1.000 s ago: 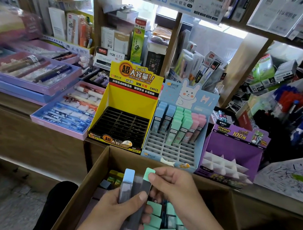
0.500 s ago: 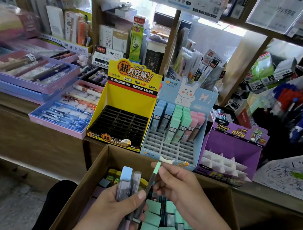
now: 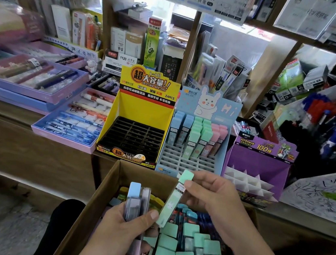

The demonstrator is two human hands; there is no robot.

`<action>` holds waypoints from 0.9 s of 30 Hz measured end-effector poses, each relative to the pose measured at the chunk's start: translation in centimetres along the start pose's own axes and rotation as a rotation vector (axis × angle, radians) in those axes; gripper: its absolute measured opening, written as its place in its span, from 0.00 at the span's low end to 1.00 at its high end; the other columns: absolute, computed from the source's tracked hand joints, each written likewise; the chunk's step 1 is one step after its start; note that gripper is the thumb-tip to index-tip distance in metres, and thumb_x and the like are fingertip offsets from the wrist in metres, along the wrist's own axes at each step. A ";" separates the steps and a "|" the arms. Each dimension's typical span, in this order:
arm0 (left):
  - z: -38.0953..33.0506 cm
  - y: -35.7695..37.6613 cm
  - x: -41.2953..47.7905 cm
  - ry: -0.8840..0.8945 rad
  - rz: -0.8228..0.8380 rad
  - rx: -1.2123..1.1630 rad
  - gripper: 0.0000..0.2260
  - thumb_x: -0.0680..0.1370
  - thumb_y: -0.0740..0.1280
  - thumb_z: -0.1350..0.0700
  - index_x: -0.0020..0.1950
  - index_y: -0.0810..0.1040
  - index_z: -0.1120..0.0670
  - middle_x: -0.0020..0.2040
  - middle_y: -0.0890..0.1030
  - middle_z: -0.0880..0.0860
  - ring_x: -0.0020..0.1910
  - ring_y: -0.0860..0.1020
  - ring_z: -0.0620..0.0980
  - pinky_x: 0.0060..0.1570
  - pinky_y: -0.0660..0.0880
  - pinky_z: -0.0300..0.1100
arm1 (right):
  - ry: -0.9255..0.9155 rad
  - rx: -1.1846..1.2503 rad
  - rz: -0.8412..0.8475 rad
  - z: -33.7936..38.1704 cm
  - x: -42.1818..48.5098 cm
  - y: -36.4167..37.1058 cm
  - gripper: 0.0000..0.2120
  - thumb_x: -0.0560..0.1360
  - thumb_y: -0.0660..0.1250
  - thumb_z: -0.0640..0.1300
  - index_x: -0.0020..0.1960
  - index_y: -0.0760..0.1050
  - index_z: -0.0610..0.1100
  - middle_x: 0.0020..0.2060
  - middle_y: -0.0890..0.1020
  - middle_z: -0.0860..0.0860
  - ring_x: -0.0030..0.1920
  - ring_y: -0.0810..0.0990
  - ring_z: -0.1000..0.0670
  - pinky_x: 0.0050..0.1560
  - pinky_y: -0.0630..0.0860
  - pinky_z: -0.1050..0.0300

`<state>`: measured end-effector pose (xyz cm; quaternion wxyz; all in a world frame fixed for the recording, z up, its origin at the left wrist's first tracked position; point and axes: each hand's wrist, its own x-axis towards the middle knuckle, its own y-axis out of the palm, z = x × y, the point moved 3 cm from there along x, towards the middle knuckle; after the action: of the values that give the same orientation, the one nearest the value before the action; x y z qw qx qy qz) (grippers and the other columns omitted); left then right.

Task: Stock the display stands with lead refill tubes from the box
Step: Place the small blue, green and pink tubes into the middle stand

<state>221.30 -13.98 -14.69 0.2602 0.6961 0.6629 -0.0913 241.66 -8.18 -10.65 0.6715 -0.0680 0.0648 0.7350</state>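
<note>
The right hand (image 3: 215, 203) pinches a green lead refill tube (image 3: 172, 204) just below its cap, between thumb and fingertips, and holds it tilted above the open cardboard box (image 3: 88, 217). The left hand (image 3: 120, 229), with its fingers curled, grips two more tubes (image 3: 135, 201) upright just beside the green one; one of them is blue-capped. Green-capped tubes (image 3: 187, 254) stand packed in the box. Beyond it, on the table (image 3: 12, 146), are a yellow stand (image 3: 143, 111) with a black slotted tray, a blue rabbit stand (image 3: 188, 163) filled along its back rows, and a purple stand (image 3: 260, 162).

Green-capped tube (image 3: 172, 202) between fingers (image 3: 192, 186)
</note>
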 end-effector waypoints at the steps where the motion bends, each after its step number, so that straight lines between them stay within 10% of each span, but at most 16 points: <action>1: 0.1 -0.1 0.1 -0.004 0.002 -0.008 0.15 0.71 0.76 0.58 0.54 0.81 0.62 0.42 0.86 0.62 0.37 0.85 0.54 0.29 0.79 0.42 | -0.022 -0.019 -0.028 0.7 0.1 -0.5 0.07 0.75 0.75 0.38 0.50 0.87 0.48 0.46 0.89 0.43 0.41 0.85 0.44 0.40 0.83 0.58; 11: 0.8 -0.2 0.4 -0.108 0.041 -0.173 0.12 0.78 0.70 0.62 0.57 0.78 0.69 0.43 0.84 0.67 0.38 0.85 0.60 0.33 0.81 0.46 | -0.447 -0.304 -0.328 6.7 2.0 -4.4 0.07 0.77 0.74 0.35 0.54 0.84 0.43 0.39 0.87 0.49 0.37 0.86 0.53 0.36 0.82 0.64; 27: 0.6 -0.7 0.5 -0.095 0.058 -0.292 0.22 0.68 0.74 0.57 0.58 0.79 0.68 0.40 0.81 0.66 0.38 0.81 0.63 0.36 0.79 0.48 | -0.459 -0.474 -0.292 5.5 6.2 -4.6 0.12 0.78 0.73 0.35 0.59 0.82 0.44 0.46 0.86 0.52 0.44 0.86 0.55 0.44 0.83 0.64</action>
<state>220.84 -13.86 -15.63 0.3920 0.6648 0.6356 -0.0192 245.59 -0.73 -6.44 0.7321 -0.0633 -0.2705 0.6220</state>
